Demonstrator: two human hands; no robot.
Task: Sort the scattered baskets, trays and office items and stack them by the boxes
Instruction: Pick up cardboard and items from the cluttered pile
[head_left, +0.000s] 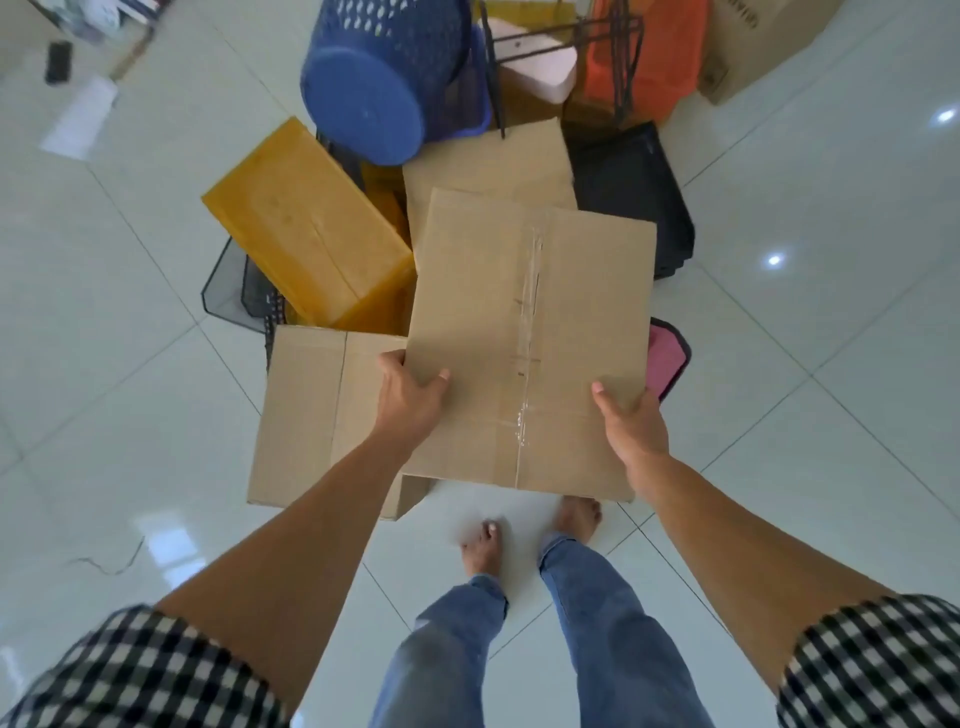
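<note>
Both hands held a taped cardboard box (530, 332) in the middle of the frame, above the heap of things on the tiled floor (831, 364). The left hand (410, 402) gripped its left edge, thumb laid on the upper face and fingers (390, 361) curled over the side. The right hand (631, 428) clamped the lower right corner, thumb on top, its other fingers hidden beneath, so how far they reached under could not be told. Just below and to the left lay a second cardboard box (306, 415), and above it a yellow box (306, 228) leaned on black mesh trays (228, 291). A blue perforated basket (384, 78) lay tipped at the upper centre, an orange basket (654, 57) sat to its right, black trays (634, 202) lay at the right of the heap, and a pink tray (667, 358) peeped out by the held box's right edge. The step looked to be carrying this box clear, toward the other boxes. Done well, it probably called for an even grip on both sides, the face level, and a straight lift before any swing aside — the far edge sat close over another cardboard panel (488, 166) and the yellow box, and a drag might topple the leaning pile. Bare feet (483, 545) stood just beneath, so footing deserved care.
</note>
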